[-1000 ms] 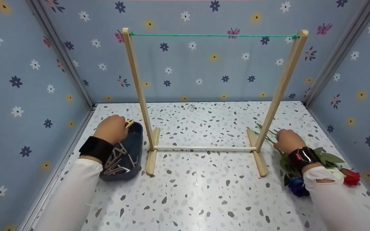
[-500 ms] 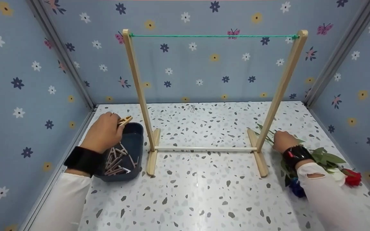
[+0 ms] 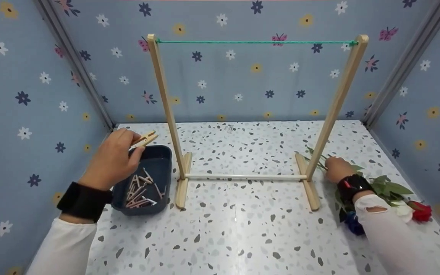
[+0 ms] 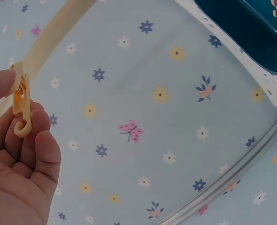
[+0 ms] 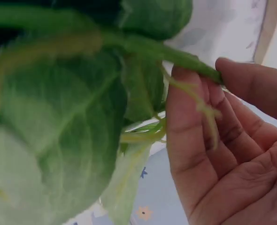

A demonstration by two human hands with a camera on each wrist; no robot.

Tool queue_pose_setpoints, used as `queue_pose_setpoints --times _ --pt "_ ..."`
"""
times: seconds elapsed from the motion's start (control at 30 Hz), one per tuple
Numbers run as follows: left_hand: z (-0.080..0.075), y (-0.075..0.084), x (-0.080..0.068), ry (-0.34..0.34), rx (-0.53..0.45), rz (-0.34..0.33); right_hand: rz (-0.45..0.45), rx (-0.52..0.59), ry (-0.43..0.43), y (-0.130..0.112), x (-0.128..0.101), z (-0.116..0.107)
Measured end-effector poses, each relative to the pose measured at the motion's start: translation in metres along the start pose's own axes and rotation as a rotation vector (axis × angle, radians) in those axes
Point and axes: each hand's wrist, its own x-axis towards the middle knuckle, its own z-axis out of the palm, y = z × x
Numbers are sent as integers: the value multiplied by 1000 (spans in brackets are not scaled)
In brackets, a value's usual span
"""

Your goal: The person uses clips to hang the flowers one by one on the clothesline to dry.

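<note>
Your left hand has lifted clear of the dark tray since a second ago, and now pinches one wooden clothespin between thumb and fingertips, above the tray's far corner. More clothespins lie in the tray. Your right hand has hardly moved: it rests low by the rack's right foot, thumb and fingers closed on a green flower stem. So the pin is picked; the green string hangs bare.

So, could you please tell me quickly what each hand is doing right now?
Left hand: pinches a wooden clothespin above the blue tray.
Right hand: thumb and fingers hold a green flower stem.
</note>
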Motion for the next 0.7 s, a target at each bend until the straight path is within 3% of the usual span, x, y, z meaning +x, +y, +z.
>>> queue_pose_setpoints --times 0.23,0.5,0.7 --pt "-9 17 5 31 -35 54 44 32 -10 -9 -12 -24" --pt "-8 28 11 35 -60 89 3 101 128 -10 -26 -62" --pt "-5 32 13 15 -63 90 -13 177 185 -15 -39 -97"
